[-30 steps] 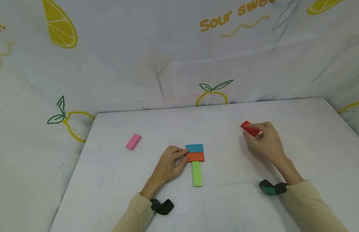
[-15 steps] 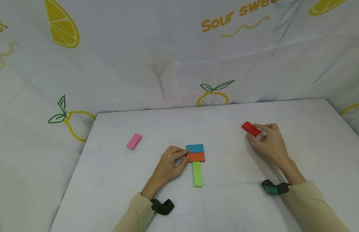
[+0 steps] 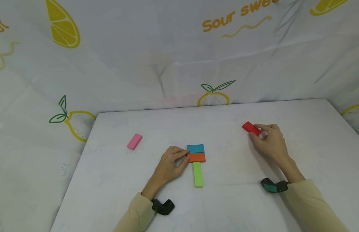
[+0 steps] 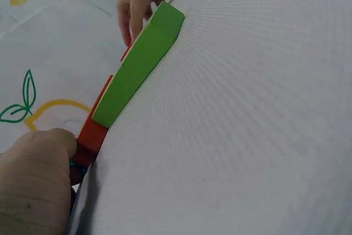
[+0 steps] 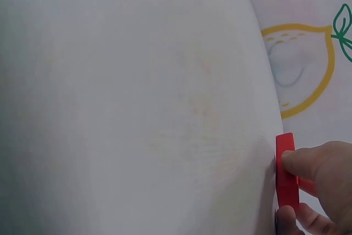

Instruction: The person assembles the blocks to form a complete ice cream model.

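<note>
- Head view: right hand [image 3: 270,141] pinches a smooth red block [image 3: 251,128], two o'clock from the flat blue block [image 3: 195,148].
- Left hand [image 3: 168,163], thumb and forefinger slightly parted, touches the nine-o'clock ends of blue block and orange block [image 3: 197,157].
- Slender green block [image 3: 198,174] meets orange at six o'clock.
- Oblong pink block [image 3: 134,141], nine o'clock.

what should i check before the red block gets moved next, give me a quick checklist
1. Right hand pinches the red block: ok.
2. The red block is off the table: cannot tell.
3. Left hand touches the blue block and orange block: ok.
4. Those two lie edge to edge: ok, no gap visible.
5. Green block meets the orange block: ok, end-on.
6. Pink block clear of both hands: ok.
</note>
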Tool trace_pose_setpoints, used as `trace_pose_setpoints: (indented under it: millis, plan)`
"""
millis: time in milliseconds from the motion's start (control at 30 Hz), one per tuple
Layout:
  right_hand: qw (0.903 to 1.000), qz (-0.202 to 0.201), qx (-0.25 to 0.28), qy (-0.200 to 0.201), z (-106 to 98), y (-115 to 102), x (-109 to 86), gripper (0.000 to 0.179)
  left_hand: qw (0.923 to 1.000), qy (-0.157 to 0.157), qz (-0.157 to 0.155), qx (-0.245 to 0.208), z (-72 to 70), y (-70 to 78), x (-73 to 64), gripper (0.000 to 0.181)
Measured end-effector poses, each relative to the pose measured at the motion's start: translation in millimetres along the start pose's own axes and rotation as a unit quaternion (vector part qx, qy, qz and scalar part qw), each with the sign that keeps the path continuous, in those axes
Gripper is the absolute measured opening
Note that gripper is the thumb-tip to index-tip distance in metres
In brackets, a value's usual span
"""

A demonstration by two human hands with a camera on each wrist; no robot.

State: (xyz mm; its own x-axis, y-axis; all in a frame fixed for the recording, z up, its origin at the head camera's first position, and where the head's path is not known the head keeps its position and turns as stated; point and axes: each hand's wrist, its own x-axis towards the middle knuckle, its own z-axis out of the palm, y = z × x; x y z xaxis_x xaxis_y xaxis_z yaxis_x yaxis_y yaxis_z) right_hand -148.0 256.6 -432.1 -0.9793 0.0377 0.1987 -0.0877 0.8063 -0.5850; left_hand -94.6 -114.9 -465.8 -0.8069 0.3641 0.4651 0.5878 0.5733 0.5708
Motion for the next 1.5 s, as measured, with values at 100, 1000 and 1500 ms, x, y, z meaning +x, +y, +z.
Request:
trace_pose_setpoints:
  millis: [100,1000,1500]
  plan:
    - [1.0000,-0.005,-0.001,0.000,0.6,0.2,0.5,0.040,1.0000,0.002,0.003,0.000,0.1,0.1,0.4,0.028]
    - [0.9992,-0.018,-0.007,-0.036,2.4,-7.8,0.4,0.037,1.0000,-0.008,-0.002,0.003,-0.4,-1.0,0.0,0.029]
    - [0.9984,-0.021,-0.005,-0.053,4.8,-14.7,-1.3,0.038,1.0000,-0.005,0.000,0.003,0.6,-1.3,-0.2,0.029]
